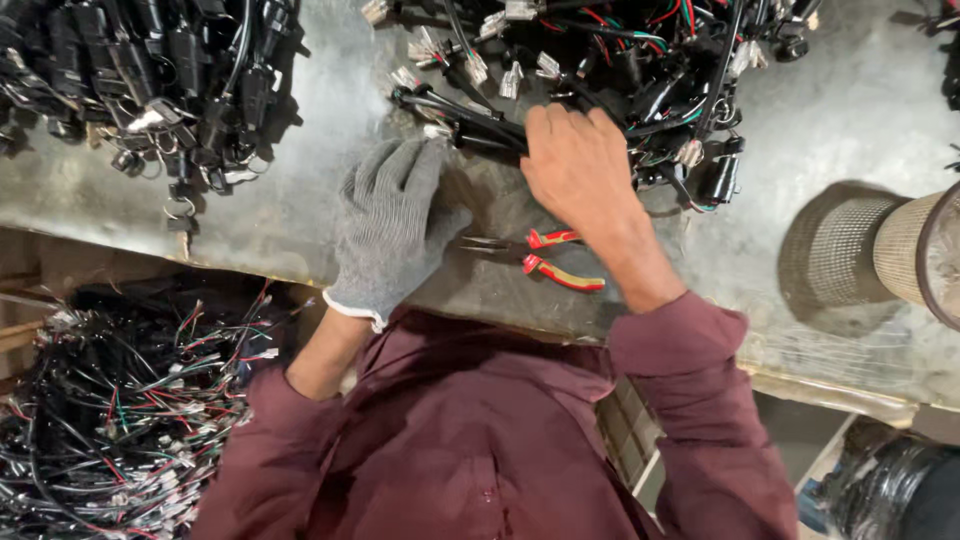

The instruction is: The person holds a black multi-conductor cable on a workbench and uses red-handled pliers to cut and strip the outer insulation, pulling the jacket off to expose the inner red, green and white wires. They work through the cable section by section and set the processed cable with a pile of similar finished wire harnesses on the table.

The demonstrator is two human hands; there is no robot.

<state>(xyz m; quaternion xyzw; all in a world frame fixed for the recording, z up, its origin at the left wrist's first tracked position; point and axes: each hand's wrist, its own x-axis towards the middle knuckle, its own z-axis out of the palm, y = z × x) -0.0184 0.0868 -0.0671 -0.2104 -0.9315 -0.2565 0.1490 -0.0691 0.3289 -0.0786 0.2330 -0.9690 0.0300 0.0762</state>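
A grey metal table (300,215) fills most of the view, scuffed and dull. On its far left lies a big heap of black connectors and cables (150,75), and across the top middle to right a second pile of wires (650,60), black with red, green and white strands and pale plugs. Below the table edge at the lower left sits another tangle of loose wires (110,420). At the right edge a round mesh filter (880,250) lies on its side on the table.

The person (in a dark red shirt) leans over the near edge. The left hand (390,225), in a grey knit glove, rests flat and open on the table, fingers spread and holding nothing, just beside a bundle of black cables (460,120) that sticks out from the pile of wires. The bare right hand (578,160) is closed over the near end of that bundle, fingers curled into the wires. Just below its wrist, red and yellow pliers (550,260) lie on the table between the two arms, untouched.
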